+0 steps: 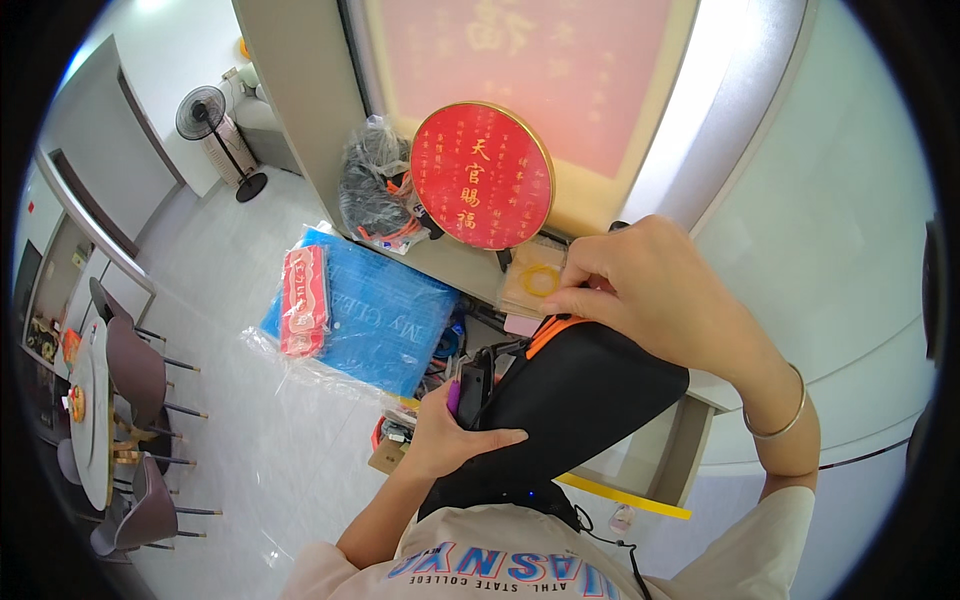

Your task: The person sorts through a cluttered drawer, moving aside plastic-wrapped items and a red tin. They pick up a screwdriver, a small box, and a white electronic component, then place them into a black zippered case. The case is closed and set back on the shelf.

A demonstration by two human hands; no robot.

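Note:
A black zip case (600, 390) with an orange-trimmed zip (551, 335) is held at a slant in front of my body. My right hand (645, 289) pinches the case's far edge by the zip, thumb against forefinger. Near the case's left side, my left hand (442, 439) grips a black adapter-like device (474, 386) with a cord. Part of a purple item (454, 397) shows in that same grip. The left thumb rests across the case's surface. What lies inside the case cannot be seen.
An open drawer (694, 450) is below right. On the left, a blue plastic folder (382, 315) carries a red-and-white packet (304, 300). A round red plaque (482, 176) stands on the shelf near a plastic bag of cables (375, 187) and a yellow rubber band (540, 280).

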